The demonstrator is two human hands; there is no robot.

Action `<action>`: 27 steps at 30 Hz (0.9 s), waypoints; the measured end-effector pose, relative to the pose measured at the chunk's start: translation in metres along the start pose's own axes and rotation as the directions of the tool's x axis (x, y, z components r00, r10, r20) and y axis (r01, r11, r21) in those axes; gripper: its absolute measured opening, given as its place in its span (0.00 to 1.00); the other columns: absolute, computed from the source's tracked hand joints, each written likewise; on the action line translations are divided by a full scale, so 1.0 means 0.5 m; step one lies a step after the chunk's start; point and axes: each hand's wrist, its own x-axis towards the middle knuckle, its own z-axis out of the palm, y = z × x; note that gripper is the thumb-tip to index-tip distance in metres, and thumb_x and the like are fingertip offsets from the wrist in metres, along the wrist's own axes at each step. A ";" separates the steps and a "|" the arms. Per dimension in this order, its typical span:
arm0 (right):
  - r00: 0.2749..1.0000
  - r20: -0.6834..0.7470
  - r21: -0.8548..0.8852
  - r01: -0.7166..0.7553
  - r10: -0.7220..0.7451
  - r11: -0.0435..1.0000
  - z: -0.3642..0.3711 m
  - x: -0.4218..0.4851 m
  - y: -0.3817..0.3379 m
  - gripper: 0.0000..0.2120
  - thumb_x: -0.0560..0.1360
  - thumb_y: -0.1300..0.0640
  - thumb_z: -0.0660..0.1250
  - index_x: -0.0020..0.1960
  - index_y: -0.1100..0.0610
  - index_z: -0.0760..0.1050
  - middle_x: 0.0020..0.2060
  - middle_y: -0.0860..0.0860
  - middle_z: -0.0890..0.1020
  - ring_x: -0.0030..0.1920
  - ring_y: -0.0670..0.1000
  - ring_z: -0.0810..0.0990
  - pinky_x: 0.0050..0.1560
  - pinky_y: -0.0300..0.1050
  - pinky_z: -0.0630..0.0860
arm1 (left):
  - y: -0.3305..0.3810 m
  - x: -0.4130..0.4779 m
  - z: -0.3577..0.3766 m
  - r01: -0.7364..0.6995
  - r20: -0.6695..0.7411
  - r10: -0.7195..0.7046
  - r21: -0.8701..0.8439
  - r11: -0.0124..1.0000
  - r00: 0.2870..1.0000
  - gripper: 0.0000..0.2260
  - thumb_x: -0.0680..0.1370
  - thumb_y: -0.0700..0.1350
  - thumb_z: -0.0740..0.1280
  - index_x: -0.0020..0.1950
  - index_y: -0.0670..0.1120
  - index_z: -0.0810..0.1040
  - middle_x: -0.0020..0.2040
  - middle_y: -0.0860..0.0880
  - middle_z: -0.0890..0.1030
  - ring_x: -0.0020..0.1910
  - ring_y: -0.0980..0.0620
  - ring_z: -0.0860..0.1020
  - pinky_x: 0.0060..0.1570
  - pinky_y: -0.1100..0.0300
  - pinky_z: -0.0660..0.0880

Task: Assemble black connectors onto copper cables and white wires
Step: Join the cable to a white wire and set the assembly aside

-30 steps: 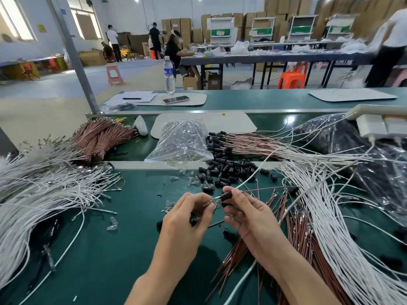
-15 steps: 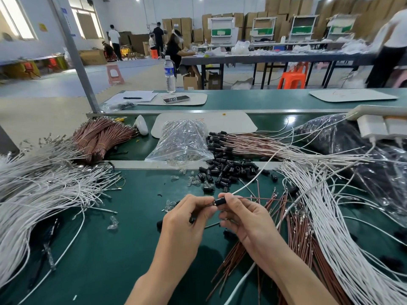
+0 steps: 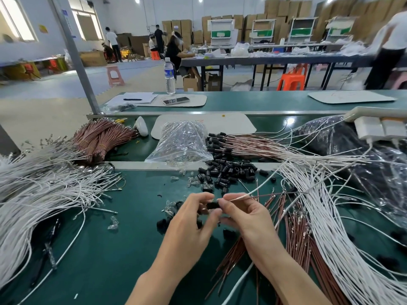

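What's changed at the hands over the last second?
The hands closed together and dropped slightly toward the person. The black connector, a second ago up at the right hand's fingertips, now sits lower, with the left hand gripping it too. The right hand pinches the white wire beside it. The loose connector pile, plastic bag and wire bundles stayed put.

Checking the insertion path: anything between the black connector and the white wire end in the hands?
Nothing visible. The left hand holds the black connector against the right hand, which pinches the white wire; fingers hide the meeting point itself.
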 end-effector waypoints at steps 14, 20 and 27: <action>0.998 -0.040 -0.087 0.047 -0.050 0.995 0.008 -0.005 0.011 0.07 0.78 0.60 0.68 0.50 0.63 0.82 0.42 0.57 0.88 0.44 0.53 0.88 0.43 0.37 0.81 | -0.004 0.000 0.008 0.122 -0.070 -0.129 -0.098 0.988 0.989 0.07 0.79 0.61 0.65 0.54 0.61 0.76 0.47 0.64 0.83 0.46 0.59 0.82 0.44 0.69 0.75; 0.998 0.041 -0.096 0.048 -0.045 0.994 0.014 -0.008 0.012 0.09 0.77 0.59 0.68 0.53 0.64 0.80 0.46 0.56 0.88 0.50 0.53 0.87 0.45 0.37 0.82 | -0.004 -0.001 0.014 0.248 -0.068 -0.246 0.030 0.968 0.967 0.17 0.79 0.71 0.53 0.59 0.62 0.69 0.43 0.63 0.82 0.43 0.62 0.81 0.42 0.63 0.76; 0.994 0.097 -0.074 0.055 -0.048 0.996 0.015 -0.009 0.019 0.14 0.73 0.54 0.68 0.53 0.64 0.80 0.48 0.55 0.88 0.51 0.53 0.87 0.47 0.37 0.81 | 0.003 -0.003 0.013 0.273 -0.040 -0.271 0.065 0.960 0.962 0.22 0.78 0.72 0.45 0.49 0.57 0.68 0.40 0.56 0.83 0.40 0.61 0.80 0.42 0.55 0.77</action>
